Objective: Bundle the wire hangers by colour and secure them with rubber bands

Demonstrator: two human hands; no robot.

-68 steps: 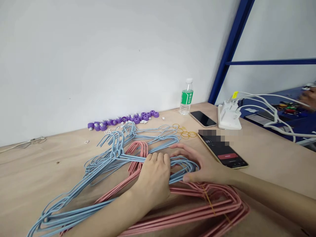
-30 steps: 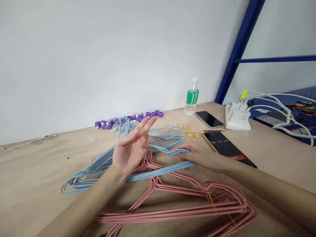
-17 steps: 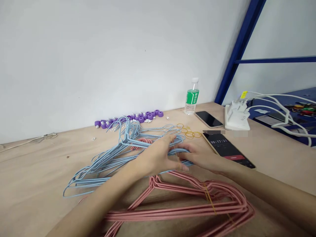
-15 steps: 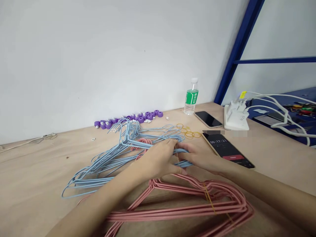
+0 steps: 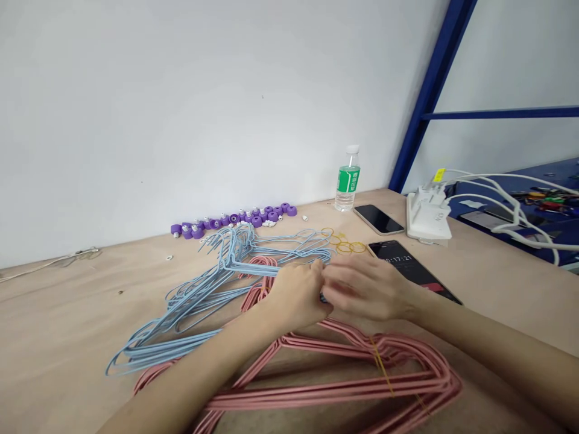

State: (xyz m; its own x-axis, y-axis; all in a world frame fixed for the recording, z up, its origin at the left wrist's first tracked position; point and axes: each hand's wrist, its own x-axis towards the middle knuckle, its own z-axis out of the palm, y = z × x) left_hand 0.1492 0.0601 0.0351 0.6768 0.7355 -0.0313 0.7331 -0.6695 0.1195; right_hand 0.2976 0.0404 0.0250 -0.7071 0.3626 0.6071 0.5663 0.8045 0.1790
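A bundle of several light blue wire hangers [image 5: 199, 295] lies across the wooden table [image 5: 67, 325]. My left hand [image 5: 296, 295] is closed around the right end of that bundle. My right hand [image 5: 366, 286] is blurred and curls over the same end, touching my left; what its fingers hold is hidden. In front of both hands lies a stack of pink wire hangers [image 5: 344, 386], bound by a yellow rubber band [image 5: 382, 367].
Loose yellow rubber bands [image 5: 346, 244] lie behind my hands. Two phones [image 5: 407, 265] [image 5: 377, 218], a water bottle [image 5: 346, 179] and a white power strip [image 5: 427, 220] with cables are at the right. Purple caps [image 5: 235, 219] line the wall.
My left hand came down from the air onto the blue bundle's right end and closed on it. My right hand shifted over that end. The blue hangers slid a little.
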